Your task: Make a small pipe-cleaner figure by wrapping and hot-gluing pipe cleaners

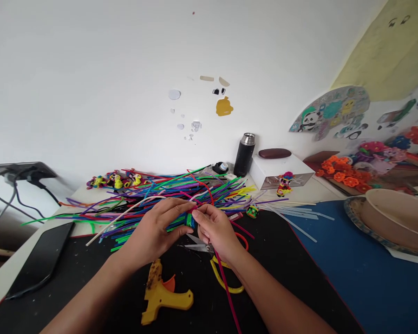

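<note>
At frame centre, your left hand point(153, 228) and right hand point(216, 228) pinch the green-and-blue piece point(190, 221) between fingertips, likely light, springy, best gripped gently by its sides.

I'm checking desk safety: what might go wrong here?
Open yellow-handled metal scissors lie just below the right hand; a blade might nick it. The long thin magenta strand crosses a handle and could snag. The yellow plastic glue gun lies near the left hand; if hot, it might burn.
</note>
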Demonstrator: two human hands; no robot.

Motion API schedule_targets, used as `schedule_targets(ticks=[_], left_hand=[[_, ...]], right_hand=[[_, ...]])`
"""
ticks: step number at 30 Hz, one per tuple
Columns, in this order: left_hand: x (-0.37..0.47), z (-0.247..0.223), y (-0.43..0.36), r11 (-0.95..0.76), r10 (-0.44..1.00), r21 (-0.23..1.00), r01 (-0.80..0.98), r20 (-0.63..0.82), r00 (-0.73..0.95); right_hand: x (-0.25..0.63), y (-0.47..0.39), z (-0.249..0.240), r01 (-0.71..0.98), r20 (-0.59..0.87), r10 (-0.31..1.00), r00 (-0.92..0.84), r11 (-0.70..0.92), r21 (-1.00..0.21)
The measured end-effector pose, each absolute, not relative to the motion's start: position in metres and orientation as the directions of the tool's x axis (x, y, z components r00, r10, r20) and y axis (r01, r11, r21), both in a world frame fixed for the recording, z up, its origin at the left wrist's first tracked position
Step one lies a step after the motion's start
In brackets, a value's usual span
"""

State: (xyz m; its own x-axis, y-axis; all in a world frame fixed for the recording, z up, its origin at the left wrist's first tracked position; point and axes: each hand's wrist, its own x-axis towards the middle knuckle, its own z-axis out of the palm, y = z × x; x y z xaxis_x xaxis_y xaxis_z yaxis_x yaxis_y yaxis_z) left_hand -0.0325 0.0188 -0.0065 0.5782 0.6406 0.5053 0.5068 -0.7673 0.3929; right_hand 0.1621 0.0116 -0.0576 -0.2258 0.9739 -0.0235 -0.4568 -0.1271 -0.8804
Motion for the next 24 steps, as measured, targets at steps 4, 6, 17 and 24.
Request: schedule_targets(ticks=[4,6,17,24], left_hand=[[-0.031,-0.006,0.019,-0.788,0.615,0.385,0.481,0.536,0.579],[-0.031,-0.008,0.019,-0.799,0.599,0.379,0.466,0.556,0.575],[-0.027,-0.021,0.015,-0.713,0.690,0.431,0.553,0.571,0.444],[-0.029,-0.019,0.017,-0.752,0.646,0.400,0.524,0.602,0.469]], right_hand=[[0.162,0.012,-0.060,-0.455,-0.016,0.975,-0.221,-0.118,-0.883],[0.162,0.012,-0.061,-0.456,-0.014,0.975,-0.220,-0.115,-0.882],[0.166,0.009,-0.050,-0.540,-0.031,0.973,-0.230,-0.154,-0.827],[0.167,0.008,-0.050,-0.531,-0.043,0.962,-0.268,-0.185,-0.827]])
